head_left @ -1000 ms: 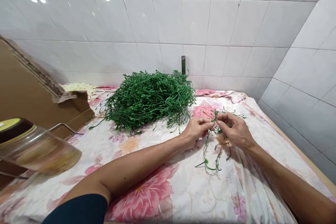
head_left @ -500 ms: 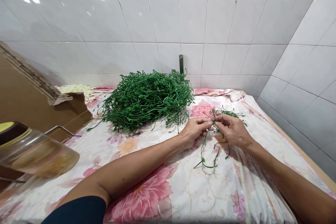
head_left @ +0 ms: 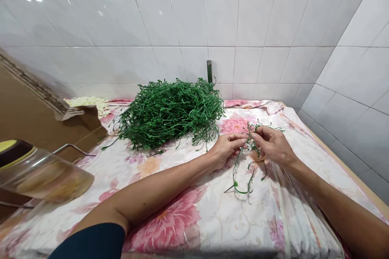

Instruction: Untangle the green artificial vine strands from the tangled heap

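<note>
Between the fingertips of my left hand point(head_left: 228, 148) a thin green plastic stem point(head_left: 235, 166) is pinched; its curled lower end hangs or lies over the flowered cloth. My right hand point(head_left: 275, 145) meets it from the other side, thumb and forefinger closed on the upper part of the same stems, close to the left fingertips. Exactly how the strands cross between the fingers is too small to make out. Behind the right hand lie more green stems, partly hidden. A large heap of green artificial stems point(head_left: 170, 113) rests on the table further back.
A flowered tablecloth point(head_left: 231, 226) covers the table, against a tiled wall point(head_left: 221, 16). On the left stand a clear jar point(head_left: 54, 178) with a dark and yellow lid and a torn cardboard box point(head_left: 27, 101). Pale yellow pieces point(head_left: 89, 103) lie behind the box.
My right hand has shifted slightly right, its fingers a little further from the left fingertips. The left hand stays nearly still; the view tilts slightly.
</note>
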Motion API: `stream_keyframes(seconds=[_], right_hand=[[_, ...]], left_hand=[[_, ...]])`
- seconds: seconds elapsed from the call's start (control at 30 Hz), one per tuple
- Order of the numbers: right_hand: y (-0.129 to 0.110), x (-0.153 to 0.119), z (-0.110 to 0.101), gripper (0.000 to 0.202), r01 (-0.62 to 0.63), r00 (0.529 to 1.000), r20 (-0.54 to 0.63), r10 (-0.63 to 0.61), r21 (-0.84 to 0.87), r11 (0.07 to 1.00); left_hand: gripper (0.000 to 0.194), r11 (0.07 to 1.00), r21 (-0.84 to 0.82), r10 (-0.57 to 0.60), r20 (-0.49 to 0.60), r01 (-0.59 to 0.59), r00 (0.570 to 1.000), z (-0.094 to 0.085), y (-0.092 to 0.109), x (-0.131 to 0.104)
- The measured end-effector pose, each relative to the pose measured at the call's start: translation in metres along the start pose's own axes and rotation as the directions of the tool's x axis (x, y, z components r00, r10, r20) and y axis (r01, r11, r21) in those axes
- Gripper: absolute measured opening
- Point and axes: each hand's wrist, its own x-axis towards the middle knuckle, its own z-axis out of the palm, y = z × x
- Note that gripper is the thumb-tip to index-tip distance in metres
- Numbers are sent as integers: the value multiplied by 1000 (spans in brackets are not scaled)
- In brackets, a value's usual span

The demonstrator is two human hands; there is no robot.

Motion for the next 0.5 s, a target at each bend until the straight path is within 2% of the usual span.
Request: stream_keyframes(seconds=[0.2, 0.33, 0.5], right_hand=[[-1, 2, 0, 34, -11, 1000, 19, 10, 78, 997], [-1, 2, 0, 37, -57, 998, 4, 57, 144, 988], [-2, 2, 0, 43, -123, 992, 32, 119, 179, 976]], left_hand=[[48, 997, 63, -38, 90, 33, 995, 0, -2, -2], [43, 994, 90, -72, 111, 63, 991, 1, -1, -4], [43, 998, 63, -3, 94, -3, 996, 1, 0, -3]])
